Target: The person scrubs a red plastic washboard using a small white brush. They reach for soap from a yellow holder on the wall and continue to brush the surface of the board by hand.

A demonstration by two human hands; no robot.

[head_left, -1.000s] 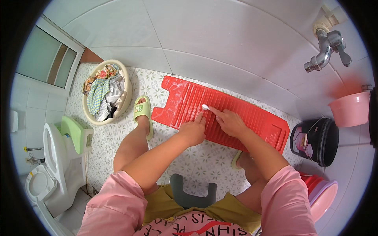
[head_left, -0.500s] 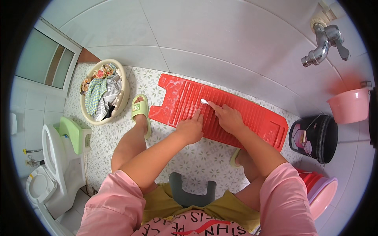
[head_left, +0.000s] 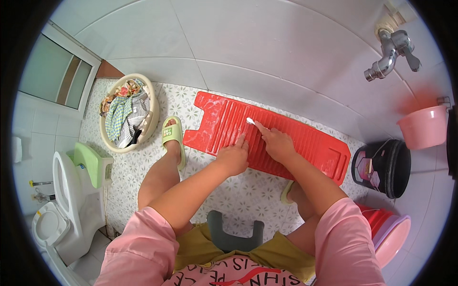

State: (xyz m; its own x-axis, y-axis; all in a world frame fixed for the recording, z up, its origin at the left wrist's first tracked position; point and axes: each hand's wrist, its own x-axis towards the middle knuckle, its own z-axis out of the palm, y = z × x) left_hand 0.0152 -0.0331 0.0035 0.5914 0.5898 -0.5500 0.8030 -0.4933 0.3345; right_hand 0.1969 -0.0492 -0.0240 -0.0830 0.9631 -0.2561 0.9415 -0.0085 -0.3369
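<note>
A red ridged washboard [head_left: 305, 143] lies slantwise on the floor in front of me, wet at its left end. My right hand [head_left: 278, 145] is closed over its middle, index finger stretched forward, around a thin tool with a small white head [head_left: 250, 121]. It looks like a toothbrush, and its handle is mostly hidden by the hand. The white head touches the ridges. Just left of it, my left hand [head_left: 233, 157] rests on the board's near edge, index finger stretched out over the ridges and the other fingers partly hidden.
A cream basket [head_left: 155, 112] of clothes stands at the left, beyond a toilet [head_left: 71, 200] and a green stool [head_left: 88, 162]. At the right are a black bucket [head_left: 396, 167], a hanging pink pot [head_left: 423, 127], stacked basins [head_left: 393, 238] and a wall tap [head_left: 389, 59].
The white head has slid slightly toward the far edge of the washboard with my right hand. My left hand stays at about the same spot on the board.
</note>
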